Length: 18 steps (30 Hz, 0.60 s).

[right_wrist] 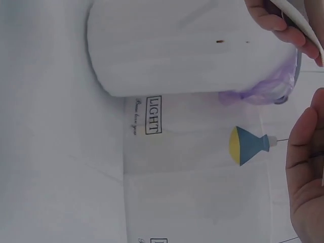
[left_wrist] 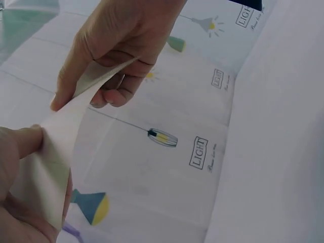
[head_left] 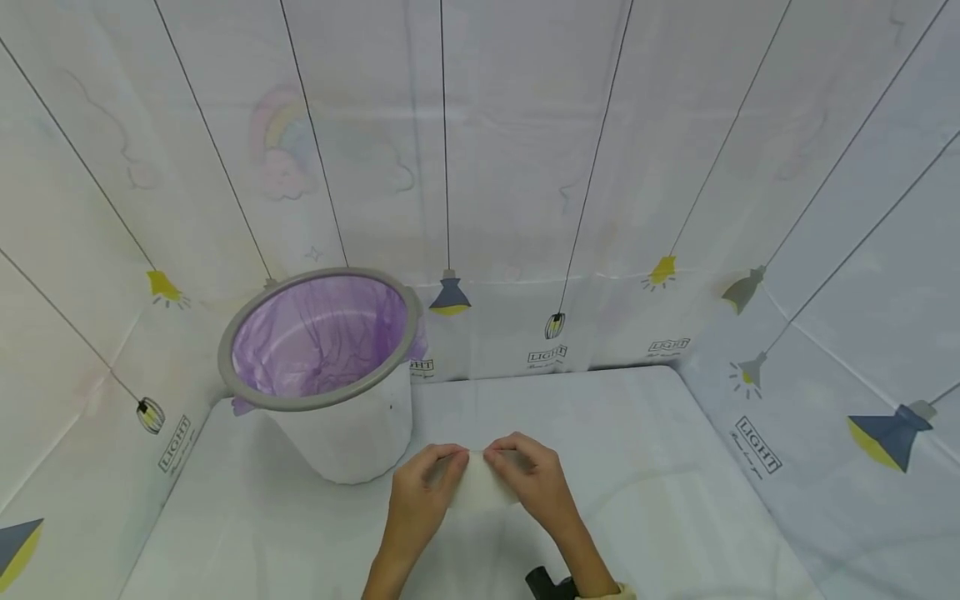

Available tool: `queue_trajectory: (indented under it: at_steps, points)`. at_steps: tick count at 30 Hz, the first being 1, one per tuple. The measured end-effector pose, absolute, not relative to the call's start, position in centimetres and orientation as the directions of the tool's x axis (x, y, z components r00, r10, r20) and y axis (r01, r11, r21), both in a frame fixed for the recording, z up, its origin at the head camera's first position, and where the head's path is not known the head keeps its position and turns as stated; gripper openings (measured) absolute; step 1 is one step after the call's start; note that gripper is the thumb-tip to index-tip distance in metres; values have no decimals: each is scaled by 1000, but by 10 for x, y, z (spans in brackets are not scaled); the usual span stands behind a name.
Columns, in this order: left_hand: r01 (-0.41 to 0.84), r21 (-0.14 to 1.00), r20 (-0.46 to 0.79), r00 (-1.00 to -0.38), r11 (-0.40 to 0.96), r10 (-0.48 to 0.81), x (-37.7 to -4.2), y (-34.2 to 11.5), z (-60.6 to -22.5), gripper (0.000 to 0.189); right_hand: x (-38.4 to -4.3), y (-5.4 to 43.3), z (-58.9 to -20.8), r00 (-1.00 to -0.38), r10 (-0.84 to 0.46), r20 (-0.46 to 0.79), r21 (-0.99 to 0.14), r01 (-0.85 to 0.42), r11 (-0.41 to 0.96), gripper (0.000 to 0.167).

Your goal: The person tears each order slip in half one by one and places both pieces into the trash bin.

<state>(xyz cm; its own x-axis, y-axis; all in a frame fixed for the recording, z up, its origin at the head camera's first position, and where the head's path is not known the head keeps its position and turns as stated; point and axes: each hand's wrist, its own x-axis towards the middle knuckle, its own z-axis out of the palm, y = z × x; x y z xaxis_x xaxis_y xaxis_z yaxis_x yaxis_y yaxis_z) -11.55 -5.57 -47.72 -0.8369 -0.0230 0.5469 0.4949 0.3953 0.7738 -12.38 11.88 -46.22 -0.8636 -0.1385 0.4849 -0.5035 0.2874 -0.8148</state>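
Note:
A small cream sheet of paper [head_left: 480,487] is held up between both hands, low in the middle of the head view. My left hand [head_left: 422,490] pinches its upper edge between thumb and fingers. Close beside it, my right hand [head_left: 538,483] pinches the same edge. In the left wrist view the paper [left_wrist: 63,134] looks bent, with a thumb on its near face and fingers behind. The right wrist view catches only a thin edge of the paper [right_wrist: 299,21] beside the left hand's fingertips [right_wrist: 291,35].
A white bin [head_left: 341,442] with a grey rim [head_left: 225,358] and purple liner [head_left: 315,333] stands at the back left of the white-covered table [head_left: 645,483]. Lamp-printed sheeting [head_left: 510,167] surrounds the table. A black fitting [head_left: 550,585] sits by the right wrist.

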Motion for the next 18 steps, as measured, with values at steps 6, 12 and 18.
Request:
queue_trajectory:
  at_steps: [6, 12, 18]
  points:
    - [499, 770, 570, -818, 398, -76, -119, -51, -471, 6, -120, 118, -440, -865, -129, 485, -811, -500, 305, 4]
    - [536, 745, 618, -779, 397, -108, -120, -46, -470, 6, -118, 113, -435, -895, -68, 441, -854, -442, 275, 4]
    - [553, 722, 650, -749, 416, -133, -122, -41, -468, 8, -117, 108, -429, -931, 3, 365, -894, -350, 281, 4]
